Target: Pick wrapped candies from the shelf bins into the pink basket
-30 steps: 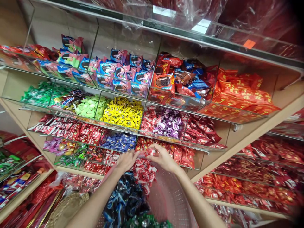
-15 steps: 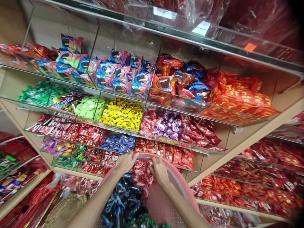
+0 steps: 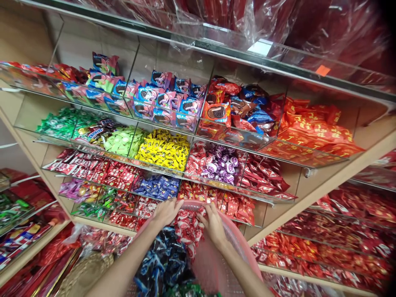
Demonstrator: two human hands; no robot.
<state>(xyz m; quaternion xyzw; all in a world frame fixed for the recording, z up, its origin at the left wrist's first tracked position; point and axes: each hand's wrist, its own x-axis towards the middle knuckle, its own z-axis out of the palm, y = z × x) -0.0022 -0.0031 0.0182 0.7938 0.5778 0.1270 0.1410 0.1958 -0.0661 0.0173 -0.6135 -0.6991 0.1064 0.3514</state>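
Wooden shelving (image 3: 340, 175) with clear panels spans the background, its tiers divided into compartments of wrapped goods. Pink basket (image 3: 247, 249) sits below the shelving's lower front edge, its far rim near that edge. Left hand (image 3: 166, 211): grasping the basket's far rim, left of its middle. Right hand (image 3: 214, 225): fingers bent against the right side of the red-and-white sweets (image 3: 188, 229); whether any sweet is pinched cannot be told. These sweets form a heap inside the basket, against the far rim, between the hands. Dark blue packets (image 3: 163, 262) fill the basket's left side; green sweets (image 3: 193, 291) lie at its near part, cut off by the view's bottom edge. Middle tier holds yellow sweets (image 3: 163, 150), with purple sweets (image 3: 221, 165) farther right; blue sweets (image 3: 157, 187) lie one tier down. Woven item (image 3: 86, 272) noted left of the basket.
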